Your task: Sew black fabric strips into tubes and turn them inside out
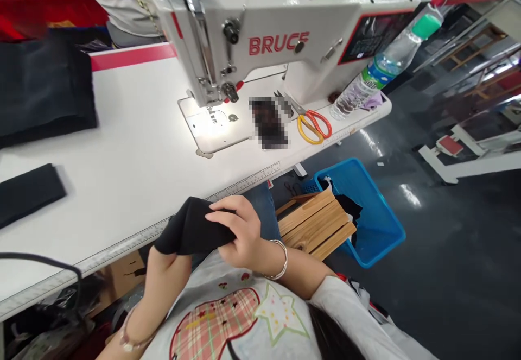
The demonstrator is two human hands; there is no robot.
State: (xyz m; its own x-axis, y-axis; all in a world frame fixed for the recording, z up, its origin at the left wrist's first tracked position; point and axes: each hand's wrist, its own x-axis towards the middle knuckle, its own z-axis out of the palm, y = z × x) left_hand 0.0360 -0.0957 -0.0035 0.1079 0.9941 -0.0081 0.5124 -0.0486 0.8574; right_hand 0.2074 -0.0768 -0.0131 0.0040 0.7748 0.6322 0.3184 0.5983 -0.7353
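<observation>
A black piece of fabric (199, 228) is held up in front of my body, close to the table's front edge. My right hand (240, 229) pinches its right side, fingers on top and thumb below. Most of my left hand (169, 265) is inside or behind the fabric's left part, so its fingers are hidden. Beyond the hands stands a white sewing machine (317, 18) with a lit needle plate (220, 124). Scissors (311, 124) with red and yellow handles lie beside a blurred dark item (268, 124).
Black fabric stacks (44, 88) and a folded black piece (30, 191) lie on the white table (122, 170) at left. A water bottle (374, 72) leans at the machine's right. Below are a wooden stool (317, 224) and a blue basket (378, 224). A cable (40, 258) crosses the front left.
</observation>
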